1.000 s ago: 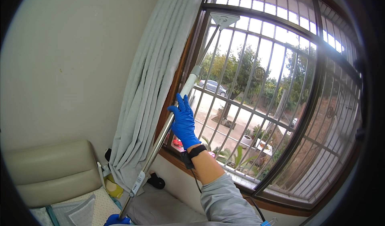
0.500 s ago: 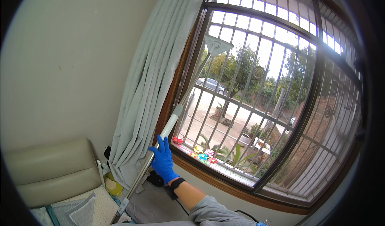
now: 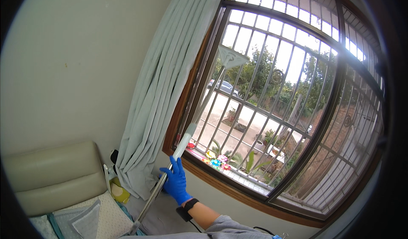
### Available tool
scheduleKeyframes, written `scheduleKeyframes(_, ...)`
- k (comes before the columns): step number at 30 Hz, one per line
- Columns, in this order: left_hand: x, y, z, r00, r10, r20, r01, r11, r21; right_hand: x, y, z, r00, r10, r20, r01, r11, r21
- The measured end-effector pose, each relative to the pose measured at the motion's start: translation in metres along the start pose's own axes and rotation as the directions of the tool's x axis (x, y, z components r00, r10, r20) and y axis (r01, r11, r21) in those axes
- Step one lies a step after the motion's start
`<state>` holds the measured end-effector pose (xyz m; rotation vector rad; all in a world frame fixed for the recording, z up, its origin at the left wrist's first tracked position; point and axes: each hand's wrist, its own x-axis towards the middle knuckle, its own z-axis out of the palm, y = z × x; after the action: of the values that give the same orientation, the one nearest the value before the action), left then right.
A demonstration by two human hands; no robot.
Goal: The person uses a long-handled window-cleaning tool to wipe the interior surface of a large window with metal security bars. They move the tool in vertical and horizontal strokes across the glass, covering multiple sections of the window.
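Observation:
My right hand (image 3: 175,183), in a blue glove, is closed around the metal pole of a long-handled window wiper (image 3: 183,144). Its thumb lies on the left of the pole, and the fingers run up along the other side, just below a pale grip sleeve. The pole slants up to the right and ends in a flat, pale triangular head (image 3: 232,58) in front of the upper left part of the window (image 3: 272,94). I cannot tell if that head touches the glass. The pole's lower end runs to the bottom edge of the view. My left hand is out of sight.
A grey-green curtain (image 3: 163,82) hangs left of the wooden window frame (image 3: 250,203). Colourful flower-shaped ornaments (image 3: 217,160) and a red object (image 3: 190,145) sit along the sill. Metal bars stand beyond the glass. At lower left are a beige padded headboard (image 3: 55,175) and cushions (image 3: 85,217).
The wiper and my right hand have moved downward along the window. My right hand still grips the pole. The view has shifted slightly.

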<state>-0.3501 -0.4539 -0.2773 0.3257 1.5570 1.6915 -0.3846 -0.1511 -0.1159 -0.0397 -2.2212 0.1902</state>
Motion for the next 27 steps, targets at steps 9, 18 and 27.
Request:
scheduleKeyframes(9,0.009,-0.005,0.002,1.000,-0.011,0.027,0.011,1.000,0.005,0.105,0.040,-0.041,0.987,-0.109,-0.122,0.094,0.988,-0.122)
scheduleKeyframes(18,0.045,-0.021,0.004,0.997,-0.049,0.058,0.046,0.998,0.047,0.176,0.059,-0.086,0.971,-0.184,-0.155,0.145,0.962,-0.233)
scheduleKeyframes(27,0.059,0.008,0.021,0.943,-0.321,0.094,0.209,0.786,0.582,0.181,0.068,-0.099,0.974,-0.163,-0.160,0.141,0.980,-0.140)
